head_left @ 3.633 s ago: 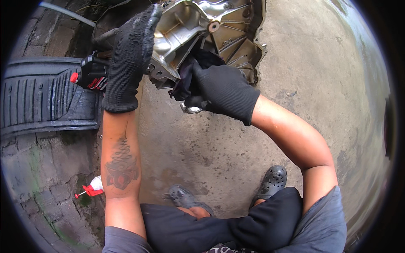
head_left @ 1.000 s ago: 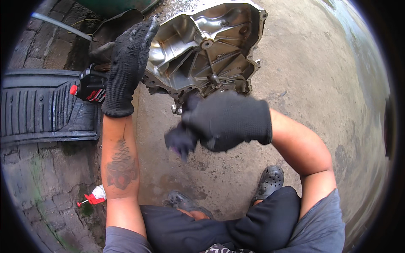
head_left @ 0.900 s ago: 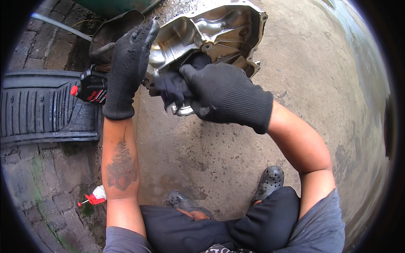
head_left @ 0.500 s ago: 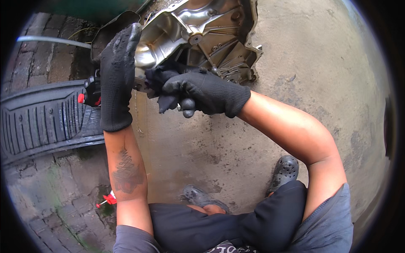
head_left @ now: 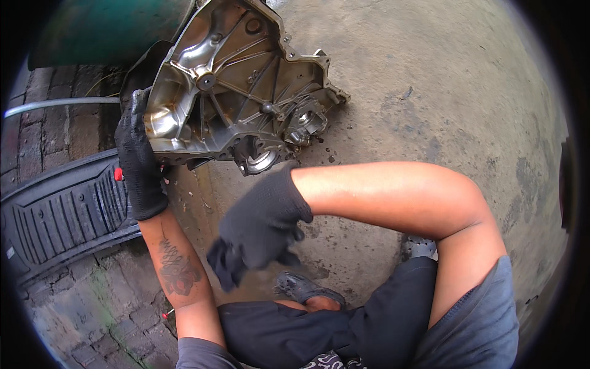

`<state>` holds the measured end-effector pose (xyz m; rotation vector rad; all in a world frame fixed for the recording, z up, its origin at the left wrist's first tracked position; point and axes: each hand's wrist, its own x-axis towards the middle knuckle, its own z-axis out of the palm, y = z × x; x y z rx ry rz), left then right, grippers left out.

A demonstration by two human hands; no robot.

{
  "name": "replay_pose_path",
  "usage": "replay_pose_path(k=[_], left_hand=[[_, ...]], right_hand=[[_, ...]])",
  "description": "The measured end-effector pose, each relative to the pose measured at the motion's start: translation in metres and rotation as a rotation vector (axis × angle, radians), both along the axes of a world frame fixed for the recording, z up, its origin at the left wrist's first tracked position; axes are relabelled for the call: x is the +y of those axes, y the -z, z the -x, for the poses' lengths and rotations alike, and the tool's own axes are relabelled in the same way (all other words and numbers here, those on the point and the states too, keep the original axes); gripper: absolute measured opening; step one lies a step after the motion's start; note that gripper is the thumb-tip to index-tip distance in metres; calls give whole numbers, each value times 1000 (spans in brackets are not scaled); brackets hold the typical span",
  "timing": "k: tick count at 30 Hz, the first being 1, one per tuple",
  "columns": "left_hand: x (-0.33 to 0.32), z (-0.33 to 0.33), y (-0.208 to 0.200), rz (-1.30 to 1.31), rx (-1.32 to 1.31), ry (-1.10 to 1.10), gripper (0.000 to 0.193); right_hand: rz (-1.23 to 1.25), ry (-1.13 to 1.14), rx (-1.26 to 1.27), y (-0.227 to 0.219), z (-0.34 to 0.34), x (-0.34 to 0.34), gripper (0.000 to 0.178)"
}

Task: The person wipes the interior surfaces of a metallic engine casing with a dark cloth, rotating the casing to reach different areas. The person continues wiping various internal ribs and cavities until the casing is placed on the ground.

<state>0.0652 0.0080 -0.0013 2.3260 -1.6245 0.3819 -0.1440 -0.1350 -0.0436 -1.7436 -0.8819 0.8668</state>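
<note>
A cast metal engine cover [head_left: 239,80], ribbed and oily inside, stands tilted at the top middle. My left hand [head_left: 138,154], in a black glove, grips its left edge, the fingers partly hidden along that side. Below the cover is my right hand [head_left: 264,221], also gloved in black and a little blurred. It is closed on a dark cloth [head_left: 226,265] that hangs out from the fingers, apart from the cover.
Left of my left hand lies a black ribbed plastic panel [head_left: 67,209] on brick paving [head_left: 67,313]. A green rounded container [head_left: 110,31] and a pale hose [head_left: 61,103] are at the upper left. A red-tipped item [head_left: 118,174] shows beside my left wrist. Stained concrete [head_left: 430,111] spreads right.
My right hand has drawn the cloth off the cover, down toward me. My left hand and the cover appear lower and further left, with more of the cover's inside showing.
</note>
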Motion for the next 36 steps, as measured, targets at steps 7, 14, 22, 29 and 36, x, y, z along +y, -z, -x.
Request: replay_pose_path(k=[7, 14, 22, 29, 36], left_hand=[[-12, 0, -1, 101, 242, -49, 40], [-16, 5, -4, 19, -205, 202, 36], [-8, 0, -3, -43, -99, 43, 50], [-12, 11, -2, -12, -153, 43, 40], [-13, 16, -2, 54, -105, 24, 39]], right_hand=[[172, 255, 3, -3, -3, -25, 30], [27, 1033, -307, 32, -28, -33, 38], [-256, 824, 140, 49, -52, -35, 31], [62, 773, 59, 28, -40, -43, 33], [149, 744, -267, 17, -2, -35, 37]])
